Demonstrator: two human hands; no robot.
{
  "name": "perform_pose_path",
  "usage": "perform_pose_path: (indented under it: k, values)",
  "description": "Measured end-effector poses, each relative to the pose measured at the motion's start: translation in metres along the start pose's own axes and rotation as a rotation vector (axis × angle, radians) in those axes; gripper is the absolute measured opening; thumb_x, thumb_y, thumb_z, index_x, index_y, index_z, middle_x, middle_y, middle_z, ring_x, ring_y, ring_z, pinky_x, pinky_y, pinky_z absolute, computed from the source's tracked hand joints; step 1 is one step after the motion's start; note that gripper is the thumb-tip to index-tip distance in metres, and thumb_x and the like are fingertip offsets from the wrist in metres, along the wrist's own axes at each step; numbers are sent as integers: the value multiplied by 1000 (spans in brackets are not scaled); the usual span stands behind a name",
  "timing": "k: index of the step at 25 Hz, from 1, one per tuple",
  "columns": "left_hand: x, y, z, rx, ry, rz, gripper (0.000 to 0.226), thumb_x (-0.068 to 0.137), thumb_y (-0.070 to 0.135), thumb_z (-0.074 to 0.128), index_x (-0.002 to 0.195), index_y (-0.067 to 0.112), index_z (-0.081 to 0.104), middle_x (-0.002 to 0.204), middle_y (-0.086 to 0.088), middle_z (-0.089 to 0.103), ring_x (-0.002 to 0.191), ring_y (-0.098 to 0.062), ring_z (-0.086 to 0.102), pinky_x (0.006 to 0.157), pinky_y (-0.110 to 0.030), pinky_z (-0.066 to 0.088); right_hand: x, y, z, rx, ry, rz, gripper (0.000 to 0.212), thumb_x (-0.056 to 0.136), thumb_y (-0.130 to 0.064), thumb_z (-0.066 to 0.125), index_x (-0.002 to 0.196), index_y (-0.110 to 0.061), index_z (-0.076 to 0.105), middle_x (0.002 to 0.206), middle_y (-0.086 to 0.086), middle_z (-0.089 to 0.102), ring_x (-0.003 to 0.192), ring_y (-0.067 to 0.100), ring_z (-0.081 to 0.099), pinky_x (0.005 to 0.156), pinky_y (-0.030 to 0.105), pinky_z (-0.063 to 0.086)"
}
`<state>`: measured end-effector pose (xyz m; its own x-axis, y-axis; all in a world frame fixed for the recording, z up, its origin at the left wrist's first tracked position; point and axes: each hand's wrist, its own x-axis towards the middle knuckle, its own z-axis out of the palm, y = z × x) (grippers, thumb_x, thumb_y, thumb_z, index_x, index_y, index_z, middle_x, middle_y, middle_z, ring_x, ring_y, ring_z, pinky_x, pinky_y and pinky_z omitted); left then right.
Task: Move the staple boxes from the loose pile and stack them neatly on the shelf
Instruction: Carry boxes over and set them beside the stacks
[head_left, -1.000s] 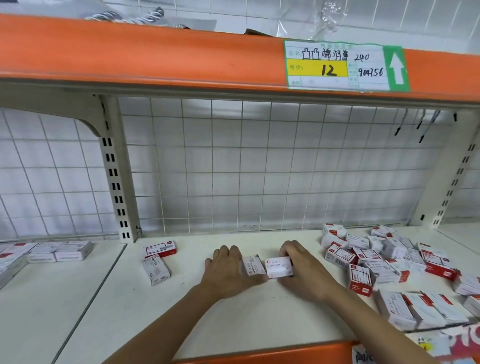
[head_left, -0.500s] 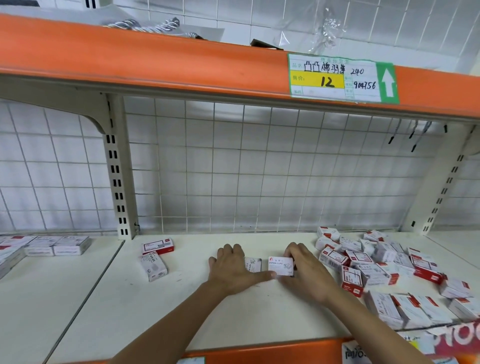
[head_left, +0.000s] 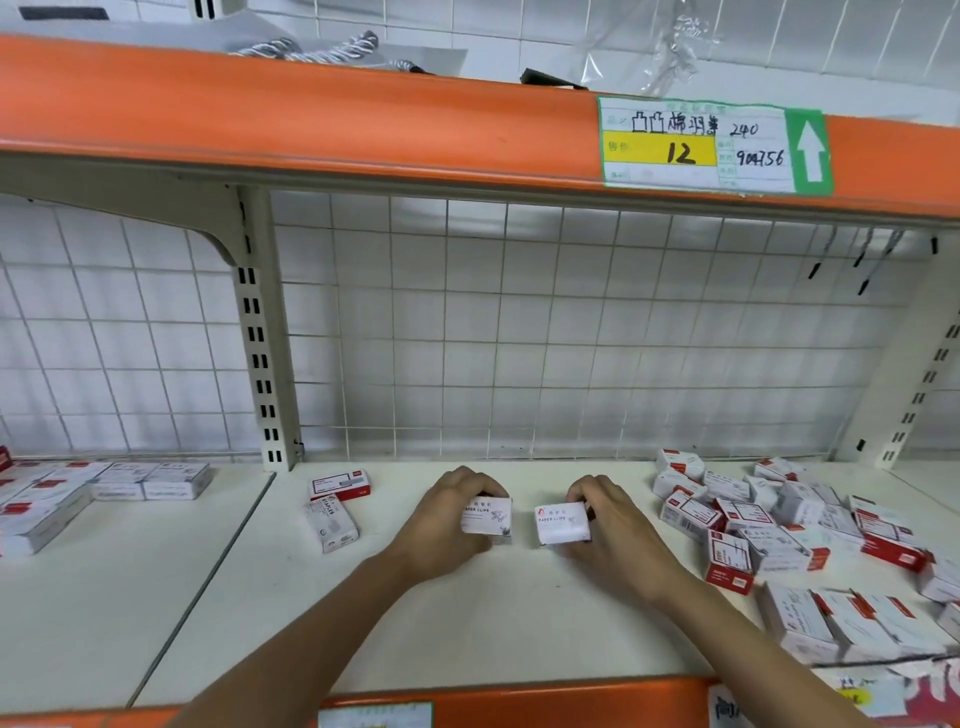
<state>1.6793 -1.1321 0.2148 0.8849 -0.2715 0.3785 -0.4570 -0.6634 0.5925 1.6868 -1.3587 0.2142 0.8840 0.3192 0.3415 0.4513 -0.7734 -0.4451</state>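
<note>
Hands (head_left: 524, 522) — box (head_left: 487, 521) edges hidden

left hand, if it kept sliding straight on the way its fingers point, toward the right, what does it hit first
Most likely the small white box gripped by the right hand. The left hand holds its own white box, which leads, and only a narrow strip of bare shelf separates the two boxes. Depth looks level, though one view cannot confirm.
</note>
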Motion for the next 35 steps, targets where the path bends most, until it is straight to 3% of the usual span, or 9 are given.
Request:
perform_pose_path:
  k: [4, 10, 20, 25, 30, 35]
  values:
    - [-11, -11, -33, 33, 58, 10, 41, 69, 7, 75, 106, 22, 63, 101, 9, 52, 97, -5, 48, 83, -4, 33, 16, -33, 14, 65, -37, -97, 34, 78, -33, 72, 90, -29, 41, 95, -13, 49, 90, 8, 45, 74, 21, 39]
    - [-45, -46, -85, 33, 111, -214, 54, 68, 16, 80, 114, 23, 54, 105, 14, 51, 98, 1, 50, 76, 2, 36, 37, -91, 45, 147, -79, -198, 35, 77, -38, 73, 93, -23, 46, 95, -12, 52, 86, 1, 46, 68, 13, 36]
    - [-115, -111, -180, 191, 69, -322, 39, 70, 27, 79, 104, 21, 59, 101, 4, 51, 91, -10, 49, 75, -16, 38, 69, -195, 116, 180, -194, -280, 42, 75, -43, 73, 99, -20, 49, 103, -10, 47, 88, 7, 49, 77, 18, 41]
    - [-136, -153, -223, 396, 115, -406, 47, 72, 38, 76, 115, 27, 60, 107, 2, 50, 103, -15, 45, 88, -25, 36, 89, -245, 153, 206, -206, -263, 33, 76, -31, 74, 93, -21, 48, 97, -7, 43, 79, 1, 44, 69, 10, 35]
    - [-143, -190, -245, 567, 74, -461, 53, 77, 44, 70, 122, 24, 53, 122, 5, 53, 116, -17, 39, 98, -33, 30, 99, -282, 195, 187, -244, -155, 32, 78, -28, 70, 102, -16, 51, 104, -2, 44, 84, 8, 45, 66, 8, 35]
    - [-147, -221, -266, 683, 69, -435, 57, 79, 50, 65, 127, 23, 52, 126, 3, 45, 123, -18, 32, 100, -33, 26, 114, -305, 218, 141, -256, -75, 35, 83, -24, 63, 114, -14, 49, 108, -2, 35, 93, 10, 43, 83, 16, 37]
